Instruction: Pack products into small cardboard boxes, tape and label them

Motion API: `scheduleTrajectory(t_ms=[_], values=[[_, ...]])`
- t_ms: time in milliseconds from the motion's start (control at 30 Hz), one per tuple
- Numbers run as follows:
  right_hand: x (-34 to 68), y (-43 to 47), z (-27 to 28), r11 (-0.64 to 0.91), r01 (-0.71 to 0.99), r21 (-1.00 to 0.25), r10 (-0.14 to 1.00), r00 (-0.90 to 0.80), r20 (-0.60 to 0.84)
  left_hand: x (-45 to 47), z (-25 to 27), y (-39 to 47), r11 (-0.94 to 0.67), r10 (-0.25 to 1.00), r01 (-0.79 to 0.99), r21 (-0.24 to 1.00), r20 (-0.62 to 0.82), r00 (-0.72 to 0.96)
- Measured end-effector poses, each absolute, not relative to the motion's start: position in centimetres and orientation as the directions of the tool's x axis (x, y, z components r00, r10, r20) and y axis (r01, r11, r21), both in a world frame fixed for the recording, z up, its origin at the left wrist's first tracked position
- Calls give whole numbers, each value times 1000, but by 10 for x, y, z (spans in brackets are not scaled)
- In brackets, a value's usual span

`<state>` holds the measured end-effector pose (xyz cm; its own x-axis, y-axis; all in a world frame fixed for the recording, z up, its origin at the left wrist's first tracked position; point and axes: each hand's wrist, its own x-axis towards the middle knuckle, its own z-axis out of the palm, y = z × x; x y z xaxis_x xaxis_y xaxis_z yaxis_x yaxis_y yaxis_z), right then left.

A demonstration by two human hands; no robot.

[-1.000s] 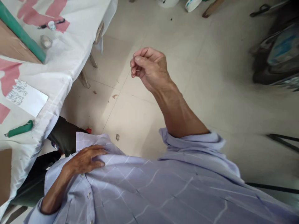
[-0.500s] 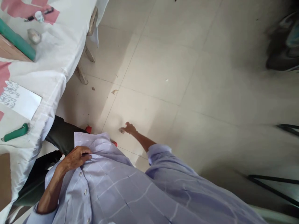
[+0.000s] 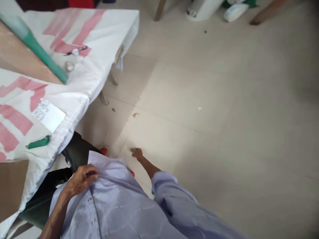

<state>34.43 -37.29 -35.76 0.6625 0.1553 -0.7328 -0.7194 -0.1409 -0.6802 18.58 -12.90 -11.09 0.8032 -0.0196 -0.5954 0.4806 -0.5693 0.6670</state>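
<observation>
My left hand (image 3: 81, 179) is at the front of the light purple checked shirt (image 3: 119, 192), fingers curled and closed on a fold of its cloth. My right hand (image 3: 137, 152) reaches down low above the tiled floor, its fingers closed. At its fingertips is a small greyish-brown blur that I cannot make out. Left of my body, on the table, lie a green-handled tool (image 3: 38, 142) and a white sheet (image 3: 54, 117) with small pale pieces on its far end.
A white cloth with pink patches covers the table (image 3: 82, 89). On it stand a green-edged brown box (image 3: 30, 56), a small whitish lump (image 3: 69, 66) and a brown cardboard piece (image 3: 12, 189). Brown scraps (image 3: 136, 115) lie on the floor. A white bucket (image 3: 201, 10) stands far ahead.
The view has swung left and up, bringing more of the table and the white bucket into sight. My left hand stays on the shirt; my right hand stays low, still closed.
</observation>
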Motion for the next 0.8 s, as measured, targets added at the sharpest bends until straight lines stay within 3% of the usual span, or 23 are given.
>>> scheduleTrajectory(t_ms=[67, 167, 233, 300, 400, 500, 633, 700, 800], values=[[362, -341, -337, -79, -750, -657, 298, 611, -733, 182, -108, -128, -567, 77, 422, 707, -464, 882], [376, -294, -290, 29, -734, -679, 543, 582, -606, 186, -96, -127, -597, 224, 287, 750, -187, 956], [373, -272, -248, 117, -720, -684, 701, 548, -457, 190, -83, -126, -631, 284, 183, 754, 4, 959], [362, -257, -205, 237, -718, -655, 887, 434, -156, 191, -68, -125, -659, 298, 81, 748, 161, 941], [337, -243, -151, 183, -710, -680, 969, 248, 1, 184, -49, -124, -650, 276, -40, 759, 285, 918], [315, -234, -122, 105, -672, -734, 989, 146, 8, 169, -40, -124, -580, 323, -84, 810, 324, 889], [295, -232, -103, 63, -595, -802, 998, 61, 32, 141, -42, -124, -259, 606, -72, 963, 221, 764], [287, -233, -93, 97, -518, -850, 994, 93, 56, 127, -45, -124, -73, 726, -121, 990, 136, 674], [271, -236, -79, 171, -357, -918, 975, 196, 106, 107, -48, -125, 101, 790, -208, 973, 49, 612]])
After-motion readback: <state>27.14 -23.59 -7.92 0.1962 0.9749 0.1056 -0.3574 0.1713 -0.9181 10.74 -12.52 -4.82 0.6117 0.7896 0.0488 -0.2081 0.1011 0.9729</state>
